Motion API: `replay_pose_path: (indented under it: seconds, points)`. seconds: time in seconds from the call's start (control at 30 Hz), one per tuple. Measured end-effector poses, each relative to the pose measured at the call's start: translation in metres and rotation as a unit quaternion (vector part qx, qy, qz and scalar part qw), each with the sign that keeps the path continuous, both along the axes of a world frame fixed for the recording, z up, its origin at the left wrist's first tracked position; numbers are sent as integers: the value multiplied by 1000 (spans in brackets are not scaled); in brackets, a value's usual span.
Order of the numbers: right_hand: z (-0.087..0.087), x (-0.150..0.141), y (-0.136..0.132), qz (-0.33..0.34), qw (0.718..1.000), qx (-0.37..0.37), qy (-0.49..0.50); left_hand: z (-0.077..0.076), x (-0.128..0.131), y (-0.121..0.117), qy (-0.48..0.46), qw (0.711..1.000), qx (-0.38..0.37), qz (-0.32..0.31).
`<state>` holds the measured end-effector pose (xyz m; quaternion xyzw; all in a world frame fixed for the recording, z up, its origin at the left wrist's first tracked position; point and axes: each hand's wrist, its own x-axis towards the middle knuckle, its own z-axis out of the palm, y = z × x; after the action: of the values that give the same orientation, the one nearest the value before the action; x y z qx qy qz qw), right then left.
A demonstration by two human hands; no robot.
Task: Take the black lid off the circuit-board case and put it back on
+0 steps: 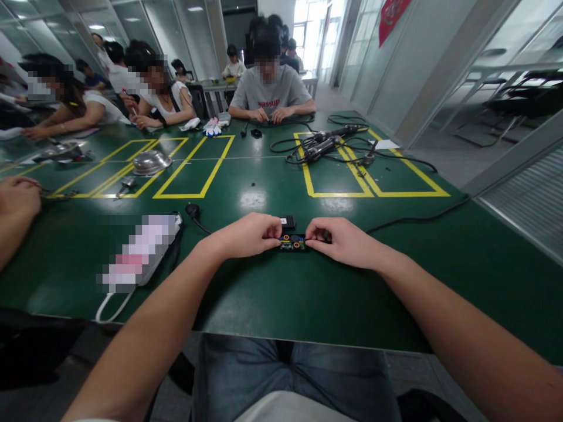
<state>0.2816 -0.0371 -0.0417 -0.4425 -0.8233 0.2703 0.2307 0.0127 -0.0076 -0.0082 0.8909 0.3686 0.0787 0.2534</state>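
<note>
A small circuit board (293,242) with copper-coloured coils lies in an open black case on the green table. At its left end, my left hand (250,234) is closed, thumb and fingertips pinching the edge. My right hand (341,240) pinches the opposite end, where a black cable (413,219) runs off to the right. Just behind the board sits a black ribbed cover (288,222) with a white label, partly hidden by my left fingers. A black plug (192,210) lies left of my left hand, its cord passing behind that hand.
A power strip (141,249) lies on the left, near another person's hand (20,199). Metal bowl-shaped parts (152,162) and a tangle of black tools and cables (323,143) rest farther back. Across the table (246,293), a person in grey (272,88) works; several others sit left.
</note>
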Motion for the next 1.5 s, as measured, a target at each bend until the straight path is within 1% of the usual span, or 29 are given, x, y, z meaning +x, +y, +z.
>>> replay_pose_path:
  seconds: [0.13, 0.27, 0.43, 0.6, 0.7, 0.83, 1.0, 1.1, 1.2, 1.27, 1.37, 1.43, 1.5]
  points:
    - [0, -1, -1, -5, 1000, -1, 2, 0, 0, 1, 2, 1000, -14, 0]
    - [0, -2, -1, -7, 1000, 5, 15, 3, -1, 1, 1, 1000, -21, 0]
    - [1, 1, -1, -10, 999, 11, 36, 6, -5, 3, -17, 1000, -26, -2]
    - [4, 3, -1, 2, 1000, -10, 27, 5, -8, 6, -33, 998, -47, 6]
    - [4, 4, 0, 6, 1000, 2, 17, 5, -8, 7, -27, 998, -48, -2]
    - [6, 5, 2, 11, 1000, 26, 1, 3, -7, 9, -26, 999, -35, -2]
    - [7, 4, 2, 9, 1000, 17, 8, 1, -9, 12, -21, 1000, -11, -12]
    - [5, 2, 1, 3, 1000, 16, 12, -3, -8, 13, -33, 998, 55, -11]
    - [3, 0, 0, -6, 1000, 12, 20, -11, -4, 16, -51, 989, 134, 31]
    - [2, -1, 0, -13, 1000, 1, 26, -17, -1, 18, -46, 988, 136, 51]
    - [1, 0, 1, -27, 999, -15, 41, -23, 1, 20, -32, 992, 109, 59]
    - [0, 2, 2, -38, 998, -17, 52, -22, 0, 20, -32, 992, 103, 63]
    - [0, 3, 3, -49, 997, -15, 64, -18, -1, 18, -54, 992, 97, 64]
